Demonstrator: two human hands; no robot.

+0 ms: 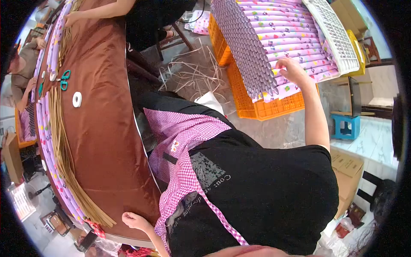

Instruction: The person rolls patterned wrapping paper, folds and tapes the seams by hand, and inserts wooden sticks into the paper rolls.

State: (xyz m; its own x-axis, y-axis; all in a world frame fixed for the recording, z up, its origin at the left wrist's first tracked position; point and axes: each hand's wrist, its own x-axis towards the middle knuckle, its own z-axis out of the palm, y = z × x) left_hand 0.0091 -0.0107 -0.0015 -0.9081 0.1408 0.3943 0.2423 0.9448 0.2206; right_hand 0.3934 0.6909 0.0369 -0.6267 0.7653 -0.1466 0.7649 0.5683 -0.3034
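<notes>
My right hand (292, 72) is at the front of a stack of pale purple, paw-printed tubes (295, 40), its fingers bent and apart over them. Whether a fingertip touches a tube is hard to see. The tubes' round hollow ends (246, 47) face left. At the lower left, my left hand (136, 222) rests by the edge of the brown-covered table (105, 141), fingers curled together with nothing visible in them. Farther along that table lie a long bundle of thin tan strips (64, 150) and a row of purple printed tubes (49, 143).
Orange crates (257, 105) stand under the stack, with a white basket (336, 32) against it. On the table are a white tape roll (77, 99) and green-handled scissors (65, 80). Loose white straps (192, 73) litter the floor. A co-worker's hand (72, 19) is at the far tubes.
</notes>
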